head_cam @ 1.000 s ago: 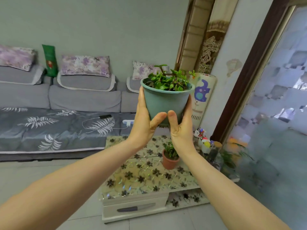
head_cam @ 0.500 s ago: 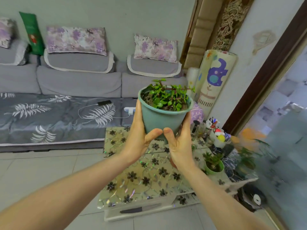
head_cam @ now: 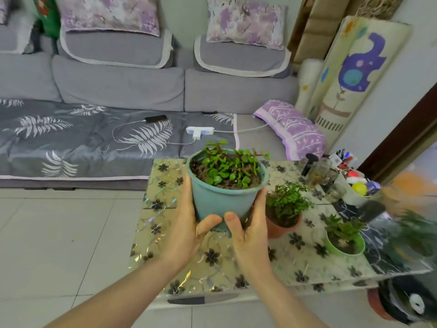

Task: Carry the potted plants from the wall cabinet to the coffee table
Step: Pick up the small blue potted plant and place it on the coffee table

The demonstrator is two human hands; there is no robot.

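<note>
I hold a teal pot (head_cam: 220, 202) with a small-leaved green plant over the coffee table (head_cam: 165, 233), which has a floral glass top. My left hand (head_cam: 186, 230) grips the pot's left side and my right hand (head_cam: 250, 235) grips its right side, thumbs under the front of the base. On the table to the right stand a terracotta pot (head_cam: 282, 227) with a bushy plant and a green pot (head_cam: 344, 243) with a succulent.
A grey sofa (head_cam: 118, 91) with cushions, a phone (head_cam: 156, 119) and a power strip (head_cam: 199, 131) runs behind the table. Cups and small items (head_cam: 335, 176) crowd the table's far right corner. Tiled floor (head_cam: 59, 233) lies to the left. A dark object (head_cam: 406, 301) sits at bottom right.
Both hands have lowered the teal pot toward the table top as the view tilted down and came closer. The grip is unchanged.
</note>
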